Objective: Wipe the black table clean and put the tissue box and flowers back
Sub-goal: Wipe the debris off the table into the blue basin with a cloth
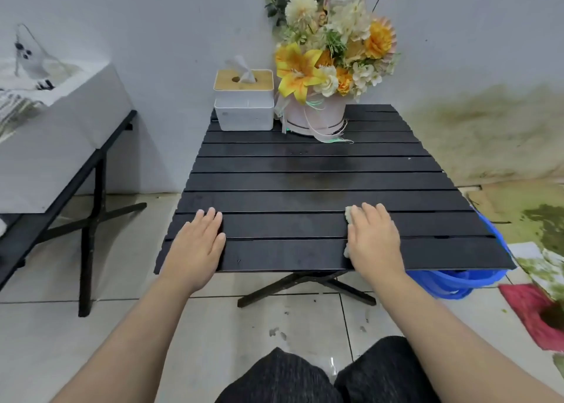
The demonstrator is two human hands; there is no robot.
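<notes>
The black slatted table (305,189) stands in front of me, with a damp sheen across its middle. At its far left edge sits the white tissue box (244,105) with a wooden lid and a tissue sticking up. Beside it on the right stands the bouquet of yellow and cream flowers (329,57) in a pale pink round box. My left hand (197,245) lies flat on the near left slats, fingers straight. My right hand (374,239) presses flat on a pale cloth (348,213) at the near right; only the cloth's edges peek out by the fingers and thumb.
A grey bench with black legs (61,146) stands to the left. A blue basin (457,283) sits under the table's right corner. Stained sheets and a red cloth (531,308) cover the floor at right. My knees (320,375) are at the bottom. The wall is just behind the table.
</notes>
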